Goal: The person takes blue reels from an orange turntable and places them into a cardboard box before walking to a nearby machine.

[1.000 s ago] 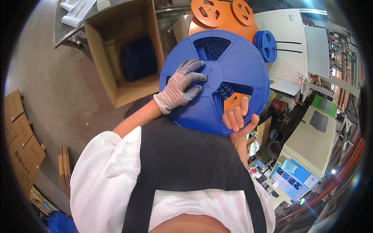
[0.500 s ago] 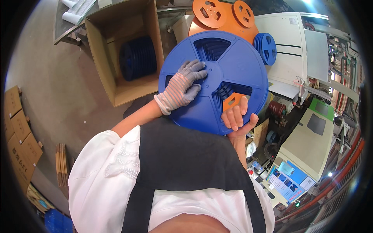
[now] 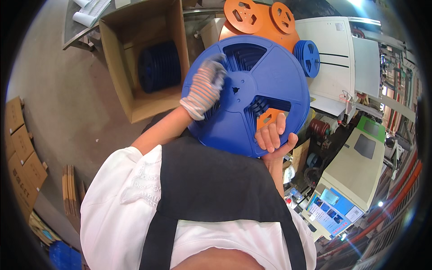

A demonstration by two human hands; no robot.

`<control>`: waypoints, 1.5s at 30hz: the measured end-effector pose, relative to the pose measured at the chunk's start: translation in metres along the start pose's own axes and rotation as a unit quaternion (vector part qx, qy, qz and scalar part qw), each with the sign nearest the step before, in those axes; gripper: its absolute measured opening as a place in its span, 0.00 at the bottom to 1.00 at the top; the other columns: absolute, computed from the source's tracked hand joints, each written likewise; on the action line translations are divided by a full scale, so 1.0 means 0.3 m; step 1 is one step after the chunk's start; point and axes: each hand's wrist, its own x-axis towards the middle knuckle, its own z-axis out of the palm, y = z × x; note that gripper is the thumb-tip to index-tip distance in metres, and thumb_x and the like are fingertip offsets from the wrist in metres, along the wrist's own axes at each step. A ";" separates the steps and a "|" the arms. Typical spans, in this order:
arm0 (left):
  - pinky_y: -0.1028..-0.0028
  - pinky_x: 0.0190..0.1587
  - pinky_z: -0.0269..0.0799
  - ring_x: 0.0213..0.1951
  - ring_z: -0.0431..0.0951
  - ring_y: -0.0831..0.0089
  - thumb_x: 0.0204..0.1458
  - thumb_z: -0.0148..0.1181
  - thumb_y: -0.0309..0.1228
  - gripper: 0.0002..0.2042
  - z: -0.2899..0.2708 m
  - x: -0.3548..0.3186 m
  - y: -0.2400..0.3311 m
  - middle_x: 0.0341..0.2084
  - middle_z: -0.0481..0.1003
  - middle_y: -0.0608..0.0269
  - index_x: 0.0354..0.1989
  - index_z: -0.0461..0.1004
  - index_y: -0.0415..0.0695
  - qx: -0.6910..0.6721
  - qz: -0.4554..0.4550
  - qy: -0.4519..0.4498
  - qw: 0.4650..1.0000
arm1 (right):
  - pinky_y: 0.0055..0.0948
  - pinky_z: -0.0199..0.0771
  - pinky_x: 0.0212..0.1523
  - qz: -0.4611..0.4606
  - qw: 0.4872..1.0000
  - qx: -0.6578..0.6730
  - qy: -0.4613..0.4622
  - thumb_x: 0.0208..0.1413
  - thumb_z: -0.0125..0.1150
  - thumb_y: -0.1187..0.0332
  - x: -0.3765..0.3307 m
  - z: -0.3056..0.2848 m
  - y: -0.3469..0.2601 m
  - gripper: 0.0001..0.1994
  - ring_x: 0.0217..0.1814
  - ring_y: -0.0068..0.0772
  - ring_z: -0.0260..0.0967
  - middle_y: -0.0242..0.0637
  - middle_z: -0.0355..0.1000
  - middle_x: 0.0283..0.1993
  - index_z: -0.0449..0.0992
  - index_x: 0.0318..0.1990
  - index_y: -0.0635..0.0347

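Note:
A stack of large blue plastic reels (image 3: 279,72) is in front of my apron, with a round hub and cut-out windows in the top one. My right hand (image 3: 272,137), bare, grips the near right rim, its fingers curled over the top flange beside a window and its thumb at the edge. Over the left part of the top reel is my left hand (image 3: 204,92) in a grey striped glove. Its fingers look bent beside the upper left window but are smeared by motion, so whether they hold the reel is unclear.
An open cardboard box (image 3: 130,105) at the left holds several blue reels (image 3: 159,67). Beyond the stack are orange reels (image 3: 243,15) and smaller blue reels (image 3: 307,58). A beige machine (image 3: 348,162) stands at the right; closed cartons (image 3: 27,155) are at far left.
My left hand has shifted left off the hub, its fingers going from spread flat to bent, uncovering the centre hole. My right hand keeps its grip on the rim.

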 end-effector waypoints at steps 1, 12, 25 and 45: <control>0.68 0.52 0.69 0.50 0.73 0.61 0.56 0.53 0.23 0.02 -0.021 0.019 -0.024 0.52 0.71 0.48 0.35 0.72 0.39 0.029 0.068 0.029 0.997 | 0.21 0.56 0.14 -0.003 1.000 -0.001 0.000 0.49 0.60 0.53 -0.010 0.001 0.000 0.17 0.11 0.20 0.59 0.23 0.58 0.12 0.61 0.30 0.52; 0.50 0.68 0.46 0.64 0.59 0.48 0.48 0.56 0.41 0.33 0.011 -0.130 0.093 0.60 0.62 0.44 0.62 0.60 0.39 0.204 0.288 -0.301 0.886 | 0.18 0.59 0.16 -0.023 0.999 0.016 -0.017 0.55 0.59 0.54 -0.010 -0.025 0.003 0.16 0.13 0.17 0.60 0.23 0.62 0.14 0.60 0.31 0.52; 0.52 0.68 0.45 0.65 0.57 0.48 0.52 0.50 0.39 0.29 -0.004 -0.085 -0.017 0.61 0.61 0.43 0.62 0.60 0.37 0.269 0.141 -0.298 0.905 | 0.21 0.60 0.16 -0.040 0.999 0.018 -0.002 0.51 0.60 0.53 -0.073 -0.057 0.007 0.17 0.12 0.19 0.60 0.22 0.60 0.13 0.61 0.31 0.52; 0.46 0.67 0.44 0.65 0.56 0.45 0.53 0.48 0.41 0.25 -0.034 -0.109 0.005 0.63 0.60 0.49 0.62 0.64 0.52 0.329 0.262 -0.283 0.862 | 0.21 0.58 0.15 -0.022 0.999 0.007 -0.049 0.52 0.60 0.51 -0.073 -0.063 -0.001 0.17 0.12 0.19 0.60 0.22 0.61 0.13 0.63 0.30 0.51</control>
